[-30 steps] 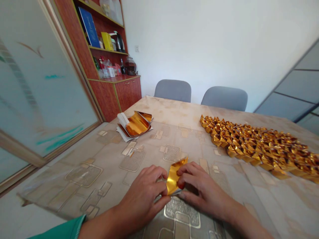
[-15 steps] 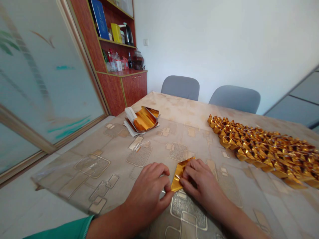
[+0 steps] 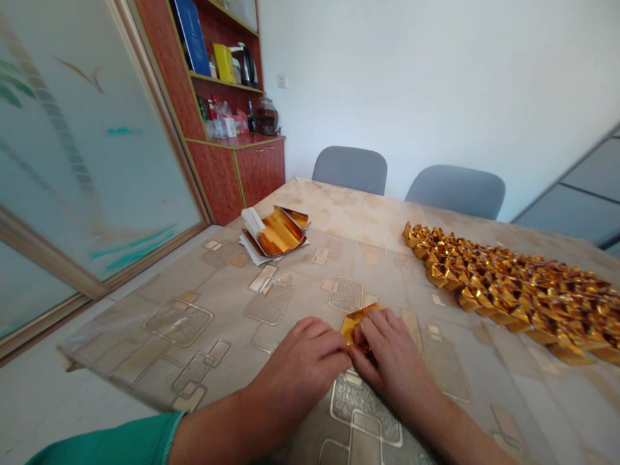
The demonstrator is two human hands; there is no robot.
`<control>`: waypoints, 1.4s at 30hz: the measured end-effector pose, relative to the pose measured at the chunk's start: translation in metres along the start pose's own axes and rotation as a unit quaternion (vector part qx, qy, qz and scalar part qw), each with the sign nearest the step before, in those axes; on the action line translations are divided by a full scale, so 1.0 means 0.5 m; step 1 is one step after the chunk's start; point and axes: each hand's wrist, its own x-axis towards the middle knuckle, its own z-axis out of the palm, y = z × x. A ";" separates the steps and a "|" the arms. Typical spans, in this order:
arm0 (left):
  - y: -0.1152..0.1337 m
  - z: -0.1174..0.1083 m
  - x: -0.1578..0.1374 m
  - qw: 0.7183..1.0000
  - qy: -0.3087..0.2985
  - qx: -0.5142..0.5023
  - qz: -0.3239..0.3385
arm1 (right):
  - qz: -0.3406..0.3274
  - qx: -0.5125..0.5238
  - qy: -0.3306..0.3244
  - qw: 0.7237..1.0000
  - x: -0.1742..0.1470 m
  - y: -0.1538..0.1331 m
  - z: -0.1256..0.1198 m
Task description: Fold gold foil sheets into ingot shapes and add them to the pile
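A small piece of shiny gold foil paper (image 3: 357, 321) is between my two hands, just above or on the tablecloth. My left hand (image 3: 310, 355) has its fingers closed on the paper's near left corner. My right hand (image 3: 387, 345) grips the right side, with thumb and fingers pressed together over it. Much of the paper is hidden behind the fingers, so its folds show only in part.
Many folded gold foil pieces (image 3: 513, 284) stand in rows on the right. A stack of gold foil sheets (image 3: 281, 232) lies at the far left of the patterned tablecloth (image 3: 217, 310). Two grey chairs (image 3: 349, 169) stand behind the table; a red cabinet (image 3: 261, 171) is beyond.
My left hand has moved right, towards my right hand, and its fingers have closed at the foil paper's left corner. Less of the paper shows now. My right hand stays nearly in place.
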 end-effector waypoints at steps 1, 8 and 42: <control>-0.001 0.002 -0.001 1.000 0.000 0.017 0.024 | 0.000 -0.006 0.000 1.000 0.000 0.000 0.000; -0.008 0.008 -0.021 0.996 -0.011 0.067 0.062 | 0.013 -0.001 0.005 1.000 -0.015 0.015 -0.017; -0.046 0.007 0.043 0.991 -0.086 0.099 0.021 | -0.003 -0.063 -0.027 0.998 -0.014 0.038 -0.038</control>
